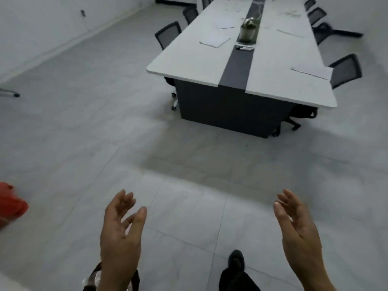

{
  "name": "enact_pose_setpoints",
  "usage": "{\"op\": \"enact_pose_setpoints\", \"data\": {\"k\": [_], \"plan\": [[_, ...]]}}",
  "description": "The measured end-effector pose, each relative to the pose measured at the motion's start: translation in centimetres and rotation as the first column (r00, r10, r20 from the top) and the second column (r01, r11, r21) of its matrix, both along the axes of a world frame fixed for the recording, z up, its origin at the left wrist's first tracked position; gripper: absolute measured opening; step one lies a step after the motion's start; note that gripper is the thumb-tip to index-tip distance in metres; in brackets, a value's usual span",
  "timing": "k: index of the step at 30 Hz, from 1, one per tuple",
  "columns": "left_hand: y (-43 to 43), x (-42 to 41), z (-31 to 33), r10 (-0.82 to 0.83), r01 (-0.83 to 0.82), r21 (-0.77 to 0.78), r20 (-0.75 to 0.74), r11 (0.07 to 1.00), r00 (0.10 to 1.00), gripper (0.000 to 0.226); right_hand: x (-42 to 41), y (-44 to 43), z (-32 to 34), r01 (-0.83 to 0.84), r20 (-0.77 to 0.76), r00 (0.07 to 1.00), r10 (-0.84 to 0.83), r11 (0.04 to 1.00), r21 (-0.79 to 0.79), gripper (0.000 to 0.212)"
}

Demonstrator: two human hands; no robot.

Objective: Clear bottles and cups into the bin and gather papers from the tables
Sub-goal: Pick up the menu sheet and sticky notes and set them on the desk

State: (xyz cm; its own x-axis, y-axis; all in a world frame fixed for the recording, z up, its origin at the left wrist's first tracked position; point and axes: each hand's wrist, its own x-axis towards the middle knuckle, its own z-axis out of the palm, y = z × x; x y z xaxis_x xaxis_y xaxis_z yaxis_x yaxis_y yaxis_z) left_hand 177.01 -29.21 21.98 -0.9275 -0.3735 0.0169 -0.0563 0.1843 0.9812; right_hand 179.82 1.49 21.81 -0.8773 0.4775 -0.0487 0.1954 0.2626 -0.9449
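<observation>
Now both hands hover over the tiled floor [84, 122], well short of the long white table [189, 66]. The left hand [119, 234] and the right hand [298, 229] face each other, palms inward, fingers straight and slightly spread. Each grip is wide and holds nothing. On the table, a paper stack [215, 40] lies by the left edge and a second sheaf [312, 70] lies at the near right corner. More papers [290, 32] lie farther along both long edges. A potted plant [247, 32] stands on the dark centre strip, with markers [244, 47] just on its near side. Black chairs [169, 34] line both long edges. A blurred red thing [10, 204] sits on the floor at far left. A dark shoe [236, 260] shows between the hands.
</observation>
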Motion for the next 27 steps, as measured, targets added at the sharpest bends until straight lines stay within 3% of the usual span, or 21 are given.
{"op": "enact_pose_setpoints", "data": {"k": [6, 10, 15, 20, 27], "plan": [[15.8, -5.7, 0.8, -0.319, 0.317, -0.061, -0.024, 0.946, 0.948, 0.052, 3.0, 13.9, -2.3, 0.316, -0.021, 0.948, -0.317, 0.948, -0.041, 0.037], [28.7, -8.4, -0.4, -0.412, 0.412, -0.043, 0.000, 0.910, 0.911, 0.053, 2.8, 24.3, -3.4, 0.407, -0.009, 0.912, -0.410, 0.907, -0.109, 0.044], [43.1, -11.7, 0.6, -0.556, 0.557, -0.033, 0.029, 0.830, 0.831, 0.059, 0.6, 36.8, -2.0, 0.430, -0.028, 0.901, -0.433, 0.899, -0.081, 0.048], [53.8, -15.2, 0.6, -0.586, 0.586, 0.017, 0.065, 0.810, 0.808, 0.062, -3.2, 47.2, -1.6, 0.417, -0.016, 0.908, -0.419, 0.907, -0.053, 0.058], [69.4, -25.6, -3.9, -0.557, 0.553, 0.070, 0.090, 0.830, 0.826, 0.060, -12.4, 61.4, -6.4, 0.459, 0.031, 0.888, -0.458, 0.886, -0.062, 0.046]]}}
